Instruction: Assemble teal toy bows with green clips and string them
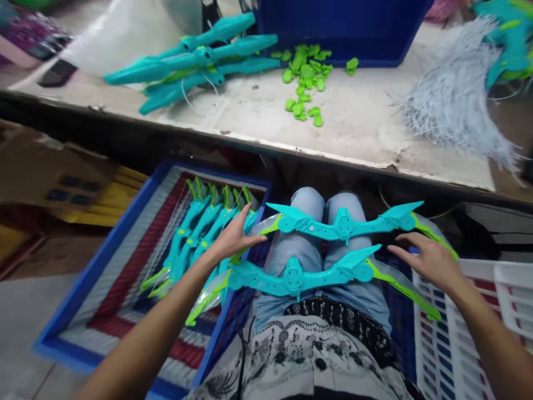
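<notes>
Two teal toy bows with green tips lie across my lap, the farther bow (345, 224) over my knees and the nearer bow (296, 276) closer to my waist. My left hand (234, 238) is open, fingers stretched toward the left end of the farther bow, above the edge of a blue crate (95, 266). My right hand (428, 259) is open too, fingers spread, hovering by the right ends of both bows. Neither hand grips anything.
The blue crate at my left holds several finished bows (195, 233) on a striped lining. A white slotted basket (466, 328) stands at my right. On the worktable (250, 116) lie more teal bows (195, 61), small green parts (306, 75), pale strings (453, 94) and a blue bin (341, 28).
</notes>
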{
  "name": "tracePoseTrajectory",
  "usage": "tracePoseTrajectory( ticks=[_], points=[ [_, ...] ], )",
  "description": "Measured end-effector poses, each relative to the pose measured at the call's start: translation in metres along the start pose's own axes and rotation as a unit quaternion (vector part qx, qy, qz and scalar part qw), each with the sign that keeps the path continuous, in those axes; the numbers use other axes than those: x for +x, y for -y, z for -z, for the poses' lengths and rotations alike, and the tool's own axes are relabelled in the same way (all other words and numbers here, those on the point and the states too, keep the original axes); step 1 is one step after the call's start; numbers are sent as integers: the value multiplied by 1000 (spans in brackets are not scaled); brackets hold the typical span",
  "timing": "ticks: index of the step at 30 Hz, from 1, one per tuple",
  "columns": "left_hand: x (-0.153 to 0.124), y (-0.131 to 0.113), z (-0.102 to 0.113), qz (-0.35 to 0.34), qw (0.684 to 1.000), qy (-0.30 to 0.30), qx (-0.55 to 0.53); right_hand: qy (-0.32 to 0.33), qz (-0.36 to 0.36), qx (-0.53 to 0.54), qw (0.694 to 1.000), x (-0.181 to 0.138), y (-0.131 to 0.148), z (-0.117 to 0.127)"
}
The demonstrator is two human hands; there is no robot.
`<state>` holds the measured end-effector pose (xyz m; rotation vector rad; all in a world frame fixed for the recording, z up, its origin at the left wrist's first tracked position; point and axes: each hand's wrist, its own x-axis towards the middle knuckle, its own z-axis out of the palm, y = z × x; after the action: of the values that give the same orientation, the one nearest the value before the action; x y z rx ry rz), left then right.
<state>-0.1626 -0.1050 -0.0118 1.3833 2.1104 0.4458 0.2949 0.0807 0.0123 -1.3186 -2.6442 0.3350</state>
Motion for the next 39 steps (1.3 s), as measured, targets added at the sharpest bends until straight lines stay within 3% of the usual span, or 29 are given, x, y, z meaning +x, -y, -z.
tracePoseTrajectory(
  ticks=[3, 4, 8, 11, 20, 25, 29, 31, 34, 37, 39],
  points=[
    [-1, -7, -2, 23, 997, 63, -45, -93, -107, -69, 987, -9, -18, -14],
    [0, -10, -1, 24, 996, 65, -48, -97, -131, -75, 984, -11, -30, -19],
    [15, -18, 8, 50, 998, 14, -22, 5, -140, -31, 990, -14, -75, -34],
    [28, -19, 12, 57, 998, -2, -7, -6, -113, -33, 993, -12, -84, -37],
    [26, -12, 12, 107, 992, -6, -73, -57, -117, -27, 991, 8, -53, -32],
    [19, 4, 19, 116, 990, -4, -76, -41, -140, -22, 989, 18, -34, -38],
    [27, 5, 15, 80, 995, -42, -45, -39, -140, -40, 989, 22, -40, -35],
    [36, 4, 15, 54, 996, -47, -44, -7, -142, -71, 987, 26, -43, -28],
    [41, 3, 25, -10, 997, -69, -24, 10, -86, -129, 988, 29, -34, -13],
    [15, 5, 36, -43, 985, -167, 16, -59, -39, -104, 992, 14, -7, -1],
    [-22, 12, 34, -1, 978, -207, 28, 1, -45, -42, 998, -8, 15, -3]
  ],
)
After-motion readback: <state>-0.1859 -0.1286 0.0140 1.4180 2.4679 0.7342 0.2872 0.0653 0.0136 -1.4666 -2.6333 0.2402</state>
